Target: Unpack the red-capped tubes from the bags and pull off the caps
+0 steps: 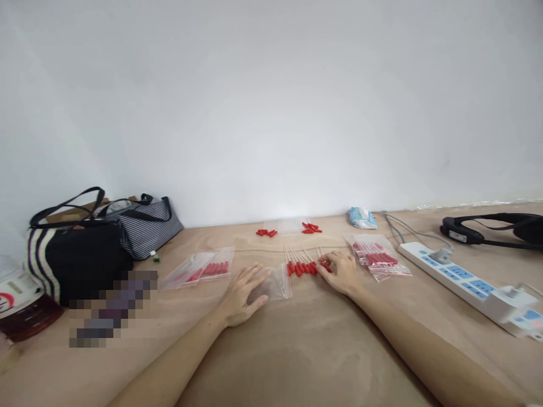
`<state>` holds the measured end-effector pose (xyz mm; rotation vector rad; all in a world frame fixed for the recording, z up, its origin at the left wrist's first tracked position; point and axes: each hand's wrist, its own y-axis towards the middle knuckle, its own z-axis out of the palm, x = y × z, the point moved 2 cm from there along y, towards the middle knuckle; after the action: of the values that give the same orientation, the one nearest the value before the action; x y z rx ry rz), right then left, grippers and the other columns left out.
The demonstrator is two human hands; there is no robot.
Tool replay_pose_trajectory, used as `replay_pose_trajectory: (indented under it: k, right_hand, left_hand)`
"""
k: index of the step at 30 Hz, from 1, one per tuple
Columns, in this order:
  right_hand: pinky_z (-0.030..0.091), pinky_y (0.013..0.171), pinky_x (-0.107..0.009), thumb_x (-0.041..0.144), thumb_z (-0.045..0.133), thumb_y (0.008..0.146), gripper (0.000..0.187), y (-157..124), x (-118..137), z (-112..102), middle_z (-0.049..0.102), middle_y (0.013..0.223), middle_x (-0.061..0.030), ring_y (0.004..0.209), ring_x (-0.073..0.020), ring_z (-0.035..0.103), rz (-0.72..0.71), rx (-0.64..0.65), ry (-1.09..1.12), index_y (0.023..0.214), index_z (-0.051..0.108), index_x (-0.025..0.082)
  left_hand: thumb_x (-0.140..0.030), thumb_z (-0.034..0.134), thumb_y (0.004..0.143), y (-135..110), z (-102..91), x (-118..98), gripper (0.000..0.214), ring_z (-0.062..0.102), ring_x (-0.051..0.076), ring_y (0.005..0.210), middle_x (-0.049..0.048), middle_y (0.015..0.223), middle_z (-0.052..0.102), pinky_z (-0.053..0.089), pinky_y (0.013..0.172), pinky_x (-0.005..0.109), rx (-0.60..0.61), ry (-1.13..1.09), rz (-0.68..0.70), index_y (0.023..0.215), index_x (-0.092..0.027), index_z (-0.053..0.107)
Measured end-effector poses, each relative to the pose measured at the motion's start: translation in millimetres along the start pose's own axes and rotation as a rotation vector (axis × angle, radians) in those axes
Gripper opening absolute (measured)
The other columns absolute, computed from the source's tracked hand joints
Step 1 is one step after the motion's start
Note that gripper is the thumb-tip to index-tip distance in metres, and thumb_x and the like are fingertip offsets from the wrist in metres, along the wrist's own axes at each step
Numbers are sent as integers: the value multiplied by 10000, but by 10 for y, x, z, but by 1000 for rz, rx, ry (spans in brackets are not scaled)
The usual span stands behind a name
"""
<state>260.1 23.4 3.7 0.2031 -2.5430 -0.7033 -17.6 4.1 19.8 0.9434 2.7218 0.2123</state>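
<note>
My left hand [246,297] lies with its fingers spread on the left part of a clear zip bag [275,284]. Right beside that bag is a fanned row of thin pale sticks with red ends [300,268], the red ends toward me. At the right end of this row, my right hand [339,271] has its fingers bent and closed on a red-ended stick [326,264], which they partly hide. Filled clear bags of such sticks lie on both sides: overlapping bags [216,267] at left and a stack [379,259] at right.
Toward the wall lie more red-ended sticks [311,228] and a clear bag. A blue wipes pack [362,218], a white power strip [449,273] with cables and a black headset [466,230] are at right. Bags [80,254] and a jar [29,308] stand at left.
</note>
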Motion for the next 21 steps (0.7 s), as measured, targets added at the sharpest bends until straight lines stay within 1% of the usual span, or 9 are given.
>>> replay_pose_trajectory:
  k: [4, 6, 8, 12, 14, 16, 18, 19, 21]
  right_hand:
    - [262, 728, -311, 334, 539, 712, 146, 9, 0, -22, 590, 715, 5, 755, -160, 516, -67, 91, -50, 725, 632, 223]
    - [258, 725, -317, 354, 532, 721, 169, 8, 9, -23, 583, 687, 6, 739, -162, 509, -90, 101, -38, 674, 626, 220]
    - [253, 717, -318, 368, 537, 717, 180, 3, 21, -21, 582, 669, 8, 726, -163, 506, -110, 88, -20, 653, 619, 220]
    - [244, 694, -308, 349, 549, 704, 167, -10, 29, -10, 590, 655, 3, 706, -160, 508, -105, 23, -19, 627, 594, 208]
    - [243, 685, -302, 324, 547, 701, 144, -13, 24, 1, 596, 652, 2, 694, -157, 508, -95, -2, -33, 630, 584, 204]
    - [243, 680, -298, 306, 542, 699, 124, -13, 17, 12, 600, 651, 4, 686, -155, 509, -87, -13, -40, 636, 579, 205]
    - [244, 677, -295, 302, 539, 699, 127, -13, 15, 20, 602, 645, 8, 681, -154, 512, -77, -19, -43, 626, 572, 204]
    - [244, 675, -294, 304, 537, 700, 135, -13, 17, 22, 601, 642, 9, 680, -153, 514, -73, -23, -46, 615, 567, 203]
    - [244, 669, -291, 303, 531, 708, 154, -15, 28, 24, 596, 634, 12, 679, -152, 519, -65, -30, -53, 598, 556, 199]
  left_hand:
    - [-446, 417, 822, 3, -1, -42, 477, 218, 262, 1286, 20, 1405, 265, 179, 1033, 491, 142, -49, 68, 1282, -336, 348]
    - [-487, 409, 817, 6, -8, -56, 493, 219, 277, 1283, 33, 1405, 264, 175, 1026, 505, 198, -61, 43, 1282, -333, 350]
    - [-510, 407, 810, 2, -17, -63, 511, 214, 289, 1282, 51, 1405, 260, 164, 1021, 518, 214, -50, -8, 1282, -322, 355]
    - [-517, 436, 790, -26, -26, -71, 504, 263, 295, 1259, 64, 1376, 324, 182, 1006, 527, 156, -4, -62, 1250, -311, 409]
    - [-496, 438, 794, -29, -35, -74, 447, 316, 282, 1230, 63, 1326, 402, 203, 1002, 514, 75, 31, -69, 1184, -284, 483]
    - [-441, 403, 826, -7, -46, -75, 370, 354, 249, 1206, 62, 1271, 462, 230, 1009, 467, -18, 48, -71, 1108, -240, 533]
    - [-365, 347, 860, 44, -49, -69, 341, 364, 208, 1203, 62, 1256, 477, 258, 1015, 402, -76, 26, -65, 1104, -204, 522]
    - [-334, 323, 871, 78, -45, -62, 347, 355, 191, 1211, 62, 1268, 466, 260, 1019, 377, -78, 8, -57, 1136, -192, 496]
    - [-299, 290, 884, 152, -25, -45, 384, 309, 166, 1245, 59, 1322, 410, 234, 1040, 355, -36, -24, -21, 1225, -178, 417]
